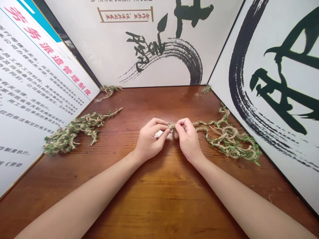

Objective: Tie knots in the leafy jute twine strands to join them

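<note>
Pinching 1 leafy cord (pixel 171 126), 2 hands (pixel 151 139) (pixel 189 141) sit between 2 large piles (pixel 72 132) (pixel 234 142).

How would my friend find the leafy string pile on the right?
On the brown table, look to the right, beside the white board. The pile lies there in loose, leafy loops. Unlike the thick bundle on the left, its strands lead to the right hand.

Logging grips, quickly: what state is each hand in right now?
Left hand: closed, pinching the leafy twine.
Right hand: closed, pinching the same twine.
</note>
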A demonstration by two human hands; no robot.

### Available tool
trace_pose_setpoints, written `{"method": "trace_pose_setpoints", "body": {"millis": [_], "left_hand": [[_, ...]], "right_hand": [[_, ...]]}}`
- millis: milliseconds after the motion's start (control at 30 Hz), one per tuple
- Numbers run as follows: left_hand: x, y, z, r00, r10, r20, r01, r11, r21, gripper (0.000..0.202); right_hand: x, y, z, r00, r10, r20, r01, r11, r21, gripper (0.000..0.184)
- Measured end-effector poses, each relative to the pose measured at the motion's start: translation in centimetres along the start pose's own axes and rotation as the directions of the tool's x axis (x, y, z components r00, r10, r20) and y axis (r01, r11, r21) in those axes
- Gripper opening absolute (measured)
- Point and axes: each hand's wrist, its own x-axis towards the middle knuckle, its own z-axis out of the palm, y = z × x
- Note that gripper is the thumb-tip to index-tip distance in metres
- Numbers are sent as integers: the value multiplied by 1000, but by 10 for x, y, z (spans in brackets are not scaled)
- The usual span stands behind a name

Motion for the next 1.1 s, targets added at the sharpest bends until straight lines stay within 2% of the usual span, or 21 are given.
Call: {"method": "trace_pose_setpoints", "body": {"millis": [67, 133, 233, 333, 467, 600, 767, 833, 933, 1100], "left_hand": [[3, -2, -2, 989, -148, 10, 148, 982, -121, 14], [6, -4, -3, 966, -245, 80, 257, 942, -215, 20], [7, -5, -1, 939, -281, 196, 317, 931, -180, 31], [7, -5, 1, 934, -256, 249, 287, 953, -94, 35], [6, -5, 0, 956, -180, 230, 214, 968, -132, 30], [4, -5, -2, 976, -73, 204, 99, 988, -121, 25], [0, -3, -1, 980, 83, 182, -78, 996, -37, 20], [0, -2, -1, 986, 75, 148, -74, 997, -14, 18], [0, -1, 1, 993, 0, 119, 0, 1000, 4, 18], [0, -3, 4, 991, -42, 125, 30, 995, 99, 15]], "right_hand": [[0, -1, 0, 1000, -14, -3, 14, 1000, -10, 13], [0, -1, 0, 1000, -30, -5, 30, 999, -20, 13], [0, 1, 1, 999, -29, 16, 29, 1000, -7, 13], [0, 2, 1, 999, -26, 23, 26, 999, 21, 13], [1, 2, 1, 999, -44, -13, 44, 998, 53, 12], [2, 2, 0, 1000, -16, -11, 17, 997, 81, 13], [3, 3, 0, 1000, 7, -20, -4, 995, 102, 13], [2, 4, 0, 1000, -8, -6, 9, 994, 110, 12], [0, 4, 0, 998, -44, 49, 39, 994, 98, 5], [-1, 3, -1, 974, -189, 123, 196, 979, -47, 17]]}}
